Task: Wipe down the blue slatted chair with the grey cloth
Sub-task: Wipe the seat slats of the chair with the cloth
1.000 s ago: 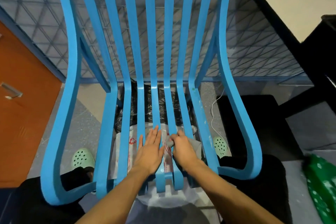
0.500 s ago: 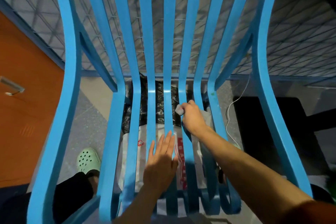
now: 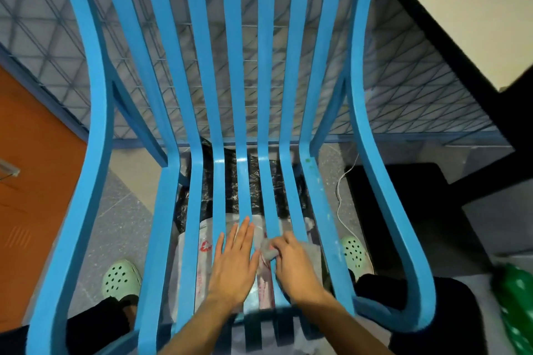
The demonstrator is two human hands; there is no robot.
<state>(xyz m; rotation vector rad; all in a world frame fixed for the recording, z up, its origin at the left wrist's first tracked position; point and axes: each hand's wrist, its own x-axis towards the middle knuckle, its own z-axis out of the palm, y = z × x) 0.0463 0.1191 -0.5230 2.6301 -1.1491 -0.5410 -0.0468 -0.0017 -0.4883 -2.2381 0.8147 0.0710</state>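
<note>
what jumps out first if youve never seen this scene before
The bright blue slatted chair fills nearly the whole view, its slats running from the top down to the seat. Low in the middle, the left hand lies flat on the seat slats while the right hand grips a grey cloth beside it. Pale green clogs flank the seat on the floor.

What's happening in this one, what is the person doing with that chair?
A person is wiping the blue slatted chair from above. The right hand grips a small bunched grey cloth against a slat near the front of the seat. The left hand lies flat, fingers spread, on the slats beside it. Plastic bags lie on the floor under the seat, and green clogs show on either side.
</note>
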